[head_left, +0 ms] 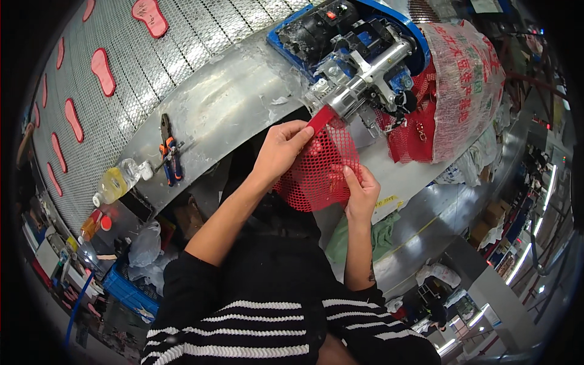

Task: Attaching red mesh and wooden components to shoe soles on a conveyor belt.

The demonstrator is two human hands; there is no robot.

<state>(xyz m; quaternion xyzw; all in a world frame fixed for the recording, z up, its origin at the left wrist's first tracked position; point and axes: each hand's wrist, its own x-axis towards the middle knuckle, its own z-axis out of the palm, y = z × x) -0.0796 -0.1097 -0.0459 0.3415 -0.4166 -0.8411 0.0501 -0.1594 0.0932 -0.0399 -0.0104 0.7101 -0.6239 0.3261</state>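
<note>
A piece of red mesh (311, 176) with a solid red band (320, 120) along its upper edge hangs between my hands. My left hand (281, 149) pinches the band between thumb and fingers, just short of the metal cylinder of a small machine (365, 82). The band's far end reaches the cylinder's lower end, and I cannot tell how far it goes in. Lower down, my right hand (364, 193) grips the right side of the mesh, thumb in front. Some of its fingers show through the holes.
Red sole-shaped pieces (150, 18) lie on the mesh conveyor (194, 36) at the left. Pliers (166, 143) and a bottle of yellow liquid (114, 185) rest along the metal edge. A woven sack (468, 91) with red pieces stands right of the machine; a blue crate (125, 287) sits lower left.
</note>
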